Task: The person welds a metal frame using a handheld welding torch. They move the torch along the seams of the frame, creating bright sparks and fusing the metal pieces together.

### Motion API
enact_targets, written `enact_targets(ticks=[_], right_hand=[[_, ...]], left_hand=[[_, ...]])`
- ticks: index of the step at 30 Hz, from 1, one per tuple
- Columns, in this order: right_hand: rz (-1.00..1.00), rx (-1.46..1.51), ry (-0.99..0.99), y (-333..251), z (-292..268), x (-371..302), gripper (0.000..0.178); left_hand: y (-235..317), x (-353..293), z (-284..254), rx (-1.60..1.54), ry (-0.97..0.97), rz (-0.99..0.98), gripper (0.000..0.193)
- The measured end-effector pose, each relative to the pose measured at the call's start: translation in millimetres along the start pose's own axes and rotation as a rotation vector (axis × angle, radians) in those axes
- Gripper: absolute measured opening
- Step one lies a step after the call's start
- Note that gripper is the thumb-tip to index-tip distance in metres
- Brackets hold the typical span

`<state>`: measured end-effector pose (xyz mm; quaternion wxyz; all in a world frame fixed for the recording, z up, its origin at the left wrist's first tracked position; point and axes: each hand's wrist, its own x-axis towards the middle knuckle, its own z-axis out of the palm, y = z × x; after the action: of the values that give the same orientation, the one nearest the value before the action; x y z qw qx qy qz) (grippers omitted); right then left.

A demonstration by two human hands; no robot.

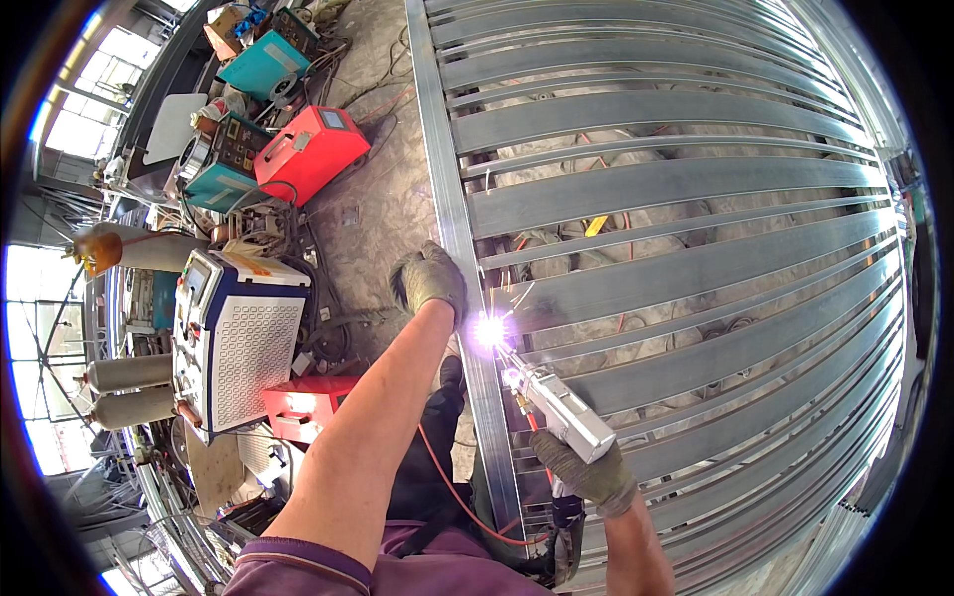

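My right hand (pixel 586 471), in a grey-green work glove, is closed around the grip of a silver handheld welding gun (pixel 568 412). The gun's nozzle points up and left at a long galvanized steel rail (pixel 452 199). A bright violet-white arc (pixel 489 331) glares at the tip, throwing thin sparks where a crossbar meets the rail. The glare hides the joint itself. Just left of the arc, my gloved left hand (pixel 433 280) rests against the rail's outer edge, its fingers curled; whatever they may hold is hidden.
Parallel steel bars (pixel 676 189) span the right side over a concrete floor with cables. A red hose (pixel 447 475) loops near my legs. To the left stand a white machine cabinet (pixel 243 328), a red machine (pixel 313 149), teal welding units (pixel 266 65) and gas cylinders (pixel 129 372).
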<state>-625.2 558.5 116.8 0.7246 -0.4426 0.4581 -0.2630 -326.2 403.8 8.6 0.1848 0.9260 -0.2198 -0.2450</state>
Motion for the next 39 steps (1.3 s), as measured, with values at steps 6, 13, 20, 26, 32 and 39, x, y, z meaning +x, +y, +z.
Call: enact_targets(ticks=[6,13,20,26,32,39], right_hand=[[0.115,-0.047,-0.030,-11,-2,-3,0.034],[0.165,-0.046,-0.040,-20,-1,-5,0.035],[0.152,0.006,-0.030,-14,0,-9,0.039],[0.133,-0.009,0.005,-15,4,-11,0.039],[0.052,-0.049,-0.016,-1,1,-16,0.043],[0.124,-0.046,0.028,-5,7,-17,0.036]], left_hand=[[-8,11,6,-0.067,0.007,-0.066,0.065],[-10,11,7,-0.017,-0.005,-0.019,0.063],[-8,9,3,-0.025,-0.009,-0.018,0.063],[-11,13,5,-0.029,-0.002,-0.039,0.061],[-1,2,1,-0.070,-0.041,-0.069,0.059],[-16,17,12,-0.035,0.034,-0.031,0.065]])
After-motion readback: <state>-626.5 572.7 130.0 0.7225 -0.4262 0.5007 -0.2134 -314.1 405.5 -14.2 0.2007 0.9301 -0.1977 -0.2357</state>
